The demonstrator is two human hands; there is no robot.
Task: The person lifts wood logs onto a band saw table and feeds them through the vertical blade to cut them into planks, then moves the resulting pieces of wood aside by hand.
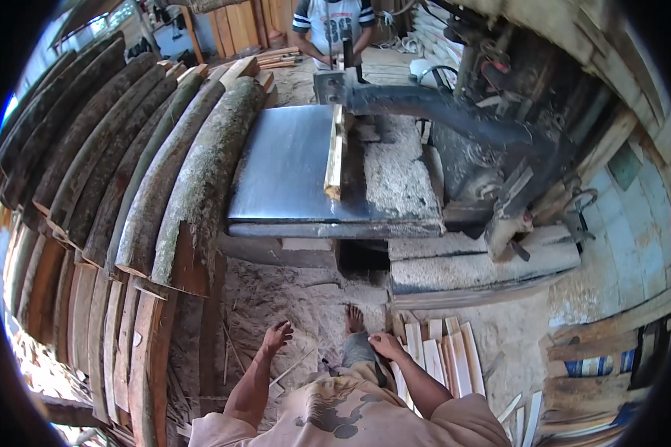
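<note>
My left hand (277,337) hangs in the air over the dusty floor, its fingers loosely bent and apart, with nothing in it. Close to my right thigh, my right hand (386,346) is beside the grey shorts; its fingers look loose and I see nothing held. Beyond both hands stands a metal saw table (279,160), out of their reach. A narrow wooden strip (334,167) lies lengthwise on it, its far end by the saw's upright guide (347,54).
Bark-covered half logs (201,167) are stacked at the left. Across the saw table stands another person (334,33). Sawn slats (451,357) lie by my right leg. A sawdust-covered beam (484,261) runs before the machine (470,175). My bare foot (354,319) is on the floor.
</note>
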